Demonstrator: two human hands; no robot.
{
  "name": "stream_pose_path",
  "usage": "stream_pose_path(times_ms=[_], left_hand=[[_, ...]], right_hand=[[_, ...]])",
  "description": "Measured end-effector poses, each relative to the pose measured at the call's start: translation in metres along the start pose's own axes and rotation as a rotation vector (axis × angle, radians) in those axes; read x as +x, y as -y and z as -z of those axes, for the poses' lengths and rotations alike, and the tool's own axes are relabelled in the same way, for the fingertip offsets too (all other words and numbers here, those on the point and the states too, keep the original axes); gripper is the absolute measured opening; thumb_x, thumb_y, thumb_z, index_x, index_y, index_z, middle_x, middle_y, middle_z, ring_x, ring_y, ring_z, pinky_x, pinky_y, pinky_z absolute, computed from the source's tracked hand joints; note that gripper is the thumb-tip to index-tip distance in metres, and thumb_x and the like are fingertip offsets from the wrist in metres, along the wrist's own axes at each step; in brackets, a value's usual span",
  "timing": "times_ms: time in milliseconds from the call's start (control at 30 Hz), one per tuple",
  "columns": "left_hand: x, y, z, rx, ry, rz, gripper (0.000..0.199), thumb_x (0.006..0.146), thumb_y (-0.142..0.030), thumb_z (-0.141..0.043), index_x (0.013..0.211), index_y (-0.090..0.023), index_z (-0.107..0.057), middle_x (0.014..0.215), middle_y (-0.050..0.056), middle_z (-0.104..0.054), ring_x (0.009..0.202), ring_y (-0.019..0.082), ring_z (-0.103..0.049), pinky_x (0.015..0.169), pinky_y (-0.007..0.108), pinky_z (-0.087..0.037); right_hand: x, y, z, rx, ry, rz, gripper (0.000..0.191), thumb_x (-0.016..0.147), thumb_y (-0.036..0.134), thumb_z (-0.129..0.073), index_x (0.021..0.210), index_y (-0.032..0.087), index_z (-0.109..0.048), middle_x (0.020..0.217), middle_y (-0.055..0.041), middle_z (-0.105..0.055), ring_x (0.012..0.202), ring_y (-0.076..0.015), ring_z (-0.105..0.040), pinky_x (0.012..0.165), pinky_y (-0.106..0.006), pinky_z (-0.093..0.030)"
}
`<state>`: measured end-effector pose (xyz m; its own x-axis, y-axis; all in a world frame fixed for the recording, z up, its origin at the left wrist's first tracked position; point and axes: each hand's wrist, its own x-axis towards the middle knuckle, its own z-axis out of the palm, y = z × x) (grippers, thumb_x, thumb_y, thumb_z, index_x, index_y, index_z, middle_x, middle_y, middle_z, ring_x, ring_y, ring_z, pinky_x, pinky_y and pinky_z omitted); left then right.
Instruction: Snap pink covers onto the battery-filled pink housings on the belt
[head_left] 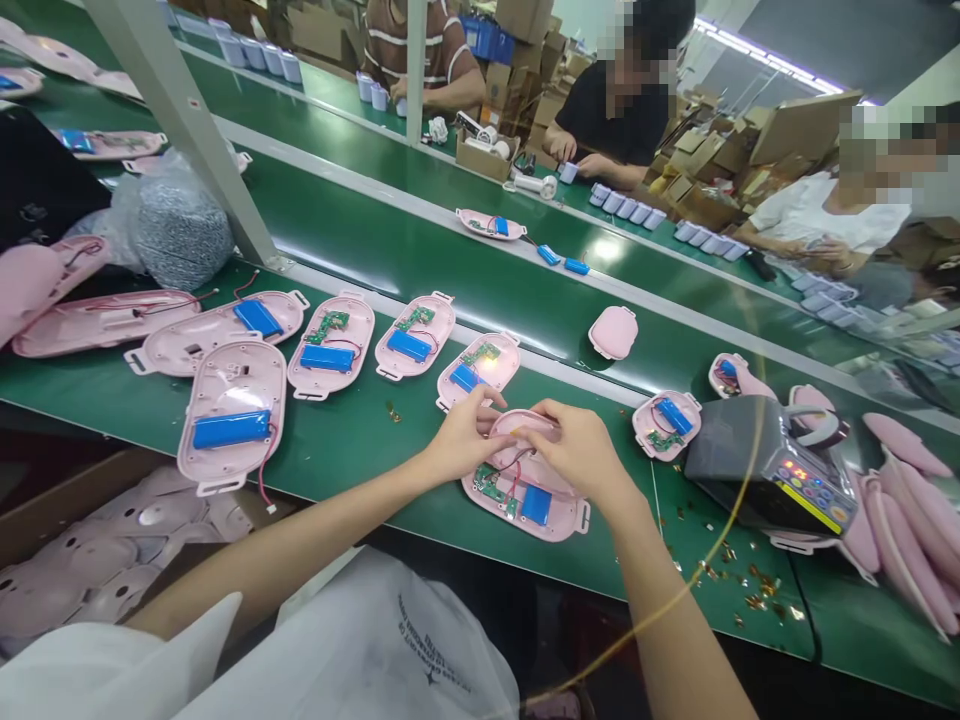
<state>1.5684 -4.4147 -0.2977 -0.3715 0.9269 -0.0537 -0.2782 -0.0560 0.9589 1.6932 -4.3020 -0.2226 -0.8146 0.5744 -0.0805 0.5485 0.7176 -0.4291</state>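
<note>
Both hands grip a pink plastic shell half [525, 428], tilted up over another pink shell half [555, 532] that lies open-side up at the table's front edge. My left hand [466, 437] pinches its left side between thumb and fingers, and my right hand [576, 448] closes on its right side, thumb tips near each other. In the lower half sit a green circuit board [489, 484] and a blue battery pack [536, 504]. Thin dark and red wires run between the two halves. My fingers hide part of the upper half.
More pink shells with batteries [327, 358] lie to the left and behind. At right stands a grey machine with a lit panel [810, 480], near scattered gold-coloured scraps [761, 590] and stacked pink covers [907, 520]. A metal post [187, 130] rises at left. Co-workers sit across the green conveyor belt [360, 220].
</note>
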Motion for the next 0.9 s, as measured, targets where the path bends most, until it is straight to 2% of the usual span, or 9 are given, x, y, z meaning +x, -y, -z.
stream_pose_path(times_ms=[133, 233, 400, 500, 567, 667, 700, 767, 900], left_hand=[[0.003, 0.000, 0.005, 0.001, 0.022, 0.066, 0.032, 0.072, -0.023, -0.076, 0.096, -0.015, -0.056, 0.084, 0.005, -0.071, 0.076, 0.018, -0.070, 0.065, 0.027, -0.055], [0.004, 0.000, 0.007, 0.072, 0.093, 0.049, 0.025, 0.079, -0.030, -0.071, 0.095, -0.012, -0.063, 0.082, 0.005, -0.069, 0.074, 0.017, -0.067, 0.065, 0.025, -0.052], [0.006, -0.006, 0.010, 0.298, 0.123, -0.014, 0.032, 0.083, -0.041, -0.063, 0.097, -0.013, -0.063, 0.082, 0.003, -0.067, 0.074, 0.018, -0.063, 0.066, 0.028, -0.051], [0.007, -0.012, 0.009, 0.361, 0.108, -0.031, 0.038, 0.079, -0.046, -0.064, 0.101, -0.014, -0.064, 0.093, 0.006, -0.071, 0.086, 0.023, -0.066, 0.078, 0.033, -0.054], [0.009, -0.014, 0.009, 0.336, 0.071, 0.032, 0.046, 0.076, -0.050, -0.068, 0.105, -0.015, -0.065, 0.099, 0.007, -0.073, 0.089, 0.025, -0.068, 0.080, 0.035, -0.057], [0.015, -0.015, 0.010, 0.212, 0.094, 0.177, 0.057, 0.070, -0.053, -0.075, 0.114, -0.018, -0.065, 0.101, 0.007, -0.076, 0.085, 0.026, -0.072, 0.074, 0.036, -0.061], [0.016, -0.015, 0.010, 0.181, 0.102, 0.207, 0.059, 0.067, -0.053, -0.078, 0.114, -0.019, -0.065, 0.098, 0.006, -0.077, 0.083, 0.027, -0.072, 0.072, 0.036, -0.063], [0.017, -0.017, 0.009, 0.154, 0.098, 0.247, 0.062, 0.062, -0.052, -0.083, 0.113, -0.020, -0.067, 0.090, 0.005, -0.078, 0.077, 0.027, -0.073, 0.067, 0.036, -0.064], [0.014, -0.020, 0.006, 0.226, -0.012, 0.263, 0.069, 0.059, -0.055, -0.083, 0.116, -0.021, -0.068, 0.075, 0.002, -0.076, 0.073, 0.029, -0.073, 0.062, 0.036, -0.064]], right_hand=[[-0.002, -0.009, -0.005, 0.098, -0.132, 0.027, 0.017, 0.074, 0.033, -0.057, 0.082, 0.022, -0.066, 0.080, -0.0005, -0.070, 0.070, -0.0170, -0.061, 0.065, -0.029, -0.041], [-0.002, -0.012, -0.008, 0.144, -0.153, 0.058, 0.018, 0.073, 0.033, -0.058, 0.084, 0.022, -0.067, 0.083, -0.0006, -0.071, 0.072, -0.0175, -0.063, 0.067, -0.030, -0.043], [0.006, -0.004, -0.007, 0.105, -0.118, 0.087, 0.019, 0.073, 0.025, -0.060, 0.090, 0.024, -0.068, 0.089, 0.0012, -0.071, 0.079, -0.0185, -0.064, 0.071, -0.031, -0.045], [-0.006, -0.008, -0.003, 0.240, -0.220, 0.150, 0.025, 0.074, 0.026, -0.063, 0.099, 0.023, -0.069, 0.098, -0.0015, -0.070, 0.090, -0.0191, -0.065, 0.083, -0.034, -0.049], [-0.026, -0.029, 0.000, 0.484, -0.496, 0.013, 0.028, 0.072, 0.033, -0.069, 0.096, 0.020, -0.068, 0.094, -0.0036, -0.069, 0.089, -0.0192, -0.065, 0.086, -0.034, -0.051], [-0.071, -0.085, 0.005, 0.820, -1.120, -0.436, 0.036, 0.069, 0.051, -0.067, 0.084, 0.019, -0.060, 0.071, 0.0005, -0.062, 0.065, -0.0150, -0.062, 0.069, -0.032, -0.055], [-0.087, -0.106, 0.008, 0.866, -1.259, -0.551, 0.039, 0.070, 0.055, -0.064, 0.082, 0.019, -0.056, 0.066, 0.0026, -0.057, 0.058, -0.0134, -0.058, 0.062, -0.031, -0.055], [-0.112, -0.146, 0.014, 0.924, -1.364, -0.681, 0.043, 0.069, 0.059, -0.060, 0.083, 0.019, -0.053, 0.065, 0.0026, -0.056, 0.056, -0.0132, -0.057, 0.057, -0.031, -0.056], [-0.121, -0.196, 0.028, 1.098, -1.290, -0.762, 0.051, 0.069, 0.062, -0.063, 0.088, 0.015, -0.058, 0.083, -0.0088, -0.067, 0.074, -0.0213, -0.068, 0.061, -0.037, -0.060]])
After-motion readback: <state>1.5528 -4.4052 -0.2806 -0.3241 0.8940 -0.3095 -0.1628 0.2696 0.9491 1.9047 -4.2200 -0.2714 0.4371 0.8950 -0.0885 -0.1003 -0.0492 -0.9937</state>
